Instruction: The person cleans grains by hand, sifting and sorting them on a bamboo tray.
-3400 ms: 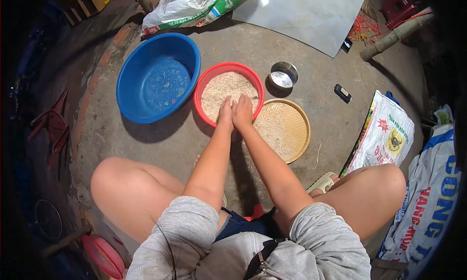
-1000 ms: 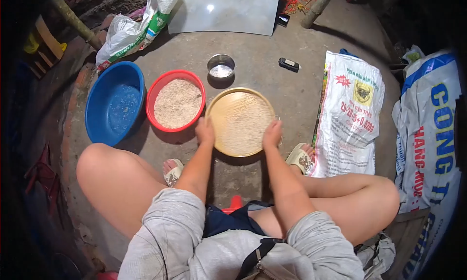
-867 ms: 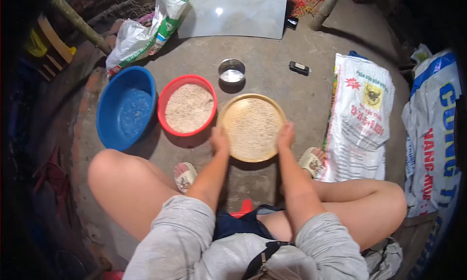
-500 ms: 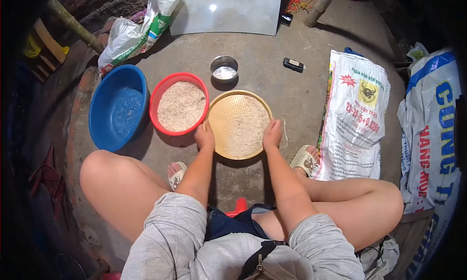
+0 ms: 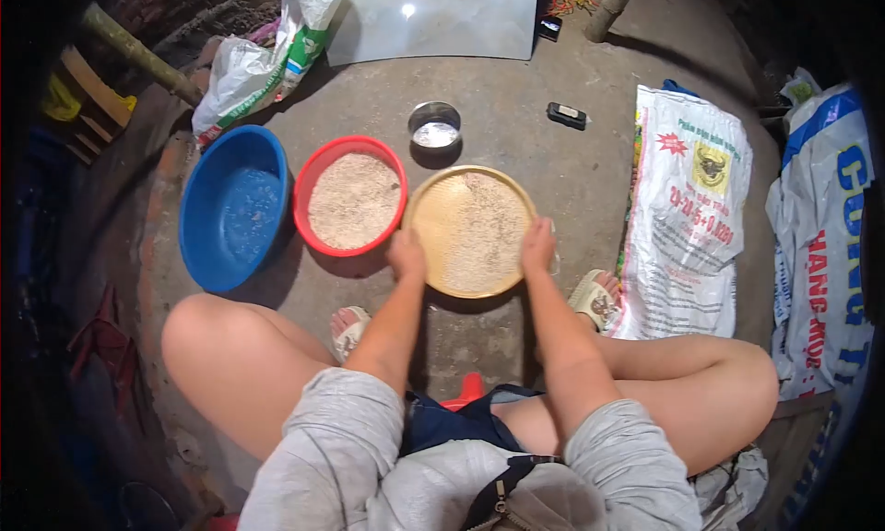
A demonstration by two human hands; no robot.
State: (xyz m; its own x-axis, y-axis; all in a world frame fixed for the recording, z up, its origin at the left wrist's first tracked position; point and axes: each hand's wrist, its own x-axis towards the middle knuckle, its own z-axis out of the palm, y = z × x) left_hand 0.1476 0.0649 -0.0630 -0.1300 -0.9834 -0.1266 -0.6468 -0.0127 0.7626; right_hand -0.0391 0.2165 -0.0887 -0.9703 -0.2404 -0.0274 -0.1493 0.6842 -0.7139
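A round, shallow woven tray (image 5: 426, 219) is held in front of me, with pale grain (image 5: 479, 241) spread over its middle and right side. My left hand (image 5: 407, 254) is closed on the tray's left rim, and my right hand (image 5: 537, 246) grips the right rim. Just left of the tray stands a red basin (image 5: 306, 213) filled with similar pale grain. Beyond the tray is a small metal bowl (image 5: 434, 125) with something whitish inside. A large blue basin (image 5: 226, 208) at the left has whitish bits on its bottom.
A printed white sack (image 5: 687, 218) lies right of my right foot, with another sack (image 5: 820, 245) farther right. A small black object (image 5: 566, 115) lies on the floor (image 5: 516, 98). Farther off are a grey sheet (image 5: 433, 24) and a white-green sack (image 5: 249, 79).
The grain has spread leftward across the tray, leaving bare weave mainly at its left. My hands still hold the rim. The whole view has shifted slightly.
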